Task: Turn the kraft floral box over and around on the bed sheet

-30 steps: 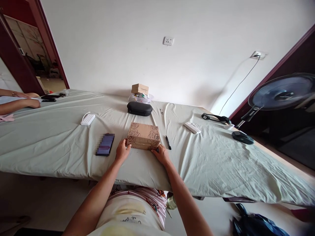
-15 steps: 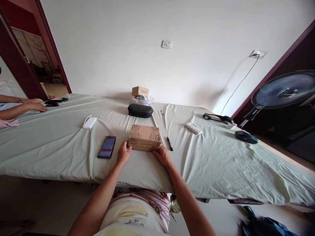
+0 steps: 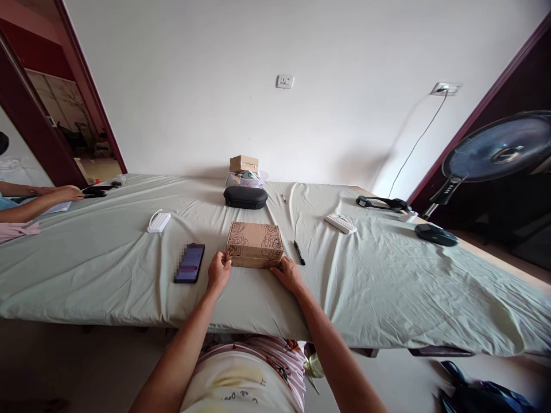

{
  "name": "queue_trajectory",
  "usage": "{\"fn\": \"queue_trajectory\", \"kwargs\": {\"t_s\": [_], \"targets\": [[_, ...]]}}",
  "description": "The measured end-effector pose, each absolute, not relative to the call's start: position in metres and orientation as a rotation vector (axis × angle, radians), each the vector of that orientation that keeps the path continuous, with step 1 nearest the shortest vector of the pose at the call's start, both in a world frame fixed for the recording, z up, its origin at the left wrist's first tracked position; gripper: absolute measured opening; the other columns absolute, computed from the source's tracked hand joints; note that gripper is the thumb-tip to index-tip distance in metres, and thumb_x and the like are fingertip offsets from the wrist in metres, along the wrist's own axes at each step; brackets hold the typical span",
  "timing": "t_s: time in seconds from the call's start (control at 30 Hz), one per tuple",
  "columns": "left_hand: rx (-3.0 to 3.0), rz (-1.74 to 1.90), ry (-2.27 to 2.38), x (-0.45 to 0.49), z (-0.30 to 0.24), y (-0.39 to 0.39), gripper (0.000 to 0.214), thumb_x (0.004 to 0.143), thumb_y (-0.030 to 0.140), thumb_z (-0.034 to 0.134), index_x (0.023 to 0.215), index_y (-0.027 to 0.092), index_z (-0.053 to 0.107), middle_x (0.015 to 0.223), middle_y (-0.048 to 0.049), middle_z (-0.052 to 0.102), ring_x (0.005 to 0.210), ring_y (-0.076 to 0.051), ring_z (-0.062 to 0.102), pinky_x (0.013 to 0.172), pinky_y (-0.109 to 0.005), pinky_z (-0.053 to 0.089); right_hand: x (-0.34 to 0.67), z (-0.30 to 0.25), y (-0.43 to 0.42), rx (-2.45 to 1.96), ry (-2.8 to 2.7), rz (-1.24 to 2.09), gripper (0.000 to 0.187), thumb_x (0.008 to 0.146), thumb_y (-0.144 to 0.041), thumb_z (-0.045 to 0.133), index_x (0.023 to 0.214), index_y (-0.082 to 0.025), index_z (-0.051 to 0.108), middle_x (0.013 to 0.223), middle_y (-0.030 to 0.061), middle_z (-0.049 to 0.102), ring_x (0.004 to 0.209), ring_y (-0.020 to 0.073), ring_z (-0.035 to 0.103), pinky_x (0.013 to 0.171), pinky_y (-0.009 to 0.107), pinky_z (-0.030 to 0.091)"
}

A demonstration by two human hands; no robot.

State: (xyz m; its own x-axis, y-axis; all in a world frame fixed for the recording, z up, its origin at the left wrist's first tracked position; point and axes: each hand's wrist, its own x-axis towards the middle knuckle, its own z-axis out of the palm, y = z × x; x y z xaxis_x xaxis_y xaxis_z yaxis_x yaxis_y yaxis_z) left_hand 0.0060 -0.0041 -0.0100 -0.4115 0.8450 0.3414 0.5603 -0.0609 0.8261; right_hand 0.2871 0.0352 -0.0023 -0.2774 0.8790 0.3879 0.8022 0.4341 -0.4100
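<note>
The box [image 3: 255, 236] sat unopened on the desk [image 3: 387, 287], and the left hand [image 3: 220, 271] and right hand [image 3: 289, 273] were already in place, each with a closed grip on a near corner.

Only illegible lettering [image 3: 240, 396], on the shirt [image 3: 226, 376]
</note>
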Motion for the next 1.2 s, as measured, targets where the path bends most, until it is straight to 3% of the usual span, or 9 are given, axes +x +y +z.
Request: {"fn": "queue_trajectory", "kwargs": {"t_s": [0.43, 1.2], "targets": [[1.538, 1.484, 1.937, 0.0039, -0.0115, -0.0036, 0.022, 0.084, 0.012, 0.066, 0.08, 0.023, 0.048, 0.08, 0.0012, 0.063, 0.076, -0.016, 0.059, 0.073, -0.026, 0.04, 0.2883, -0.0053, 0.0379, -1.365, -2.119, 0.172, 0.013, 0.085, -0.027, 0.069, 0.081, -0.02, 0.058, 0.09, 0.0067, 0.067, 0.088, 0.024, 0.062, 0.08, 0.035, 0.049], [1.559, 1.538, 1.974, 0.0044, -0.014, -0.0036, 0.025, 0.082, 0.011, 0.068, 0.074, 0.022, 0.046, 0.078, 0.0016, 0.061, 0.075, -0.015, 0.057, 0.072, -0.025, 0.039, 0.2891, -0.0035, 0.0363, -1.31, -2.104, 0.225, 0.019, 0.085, -0.028, 0.068, 0.076, -0.022, 0.053, 0.086, 0.005, 0.063, 0.085, 0.0227, 0.06, 0.078, 0.033, 0.048]]}}
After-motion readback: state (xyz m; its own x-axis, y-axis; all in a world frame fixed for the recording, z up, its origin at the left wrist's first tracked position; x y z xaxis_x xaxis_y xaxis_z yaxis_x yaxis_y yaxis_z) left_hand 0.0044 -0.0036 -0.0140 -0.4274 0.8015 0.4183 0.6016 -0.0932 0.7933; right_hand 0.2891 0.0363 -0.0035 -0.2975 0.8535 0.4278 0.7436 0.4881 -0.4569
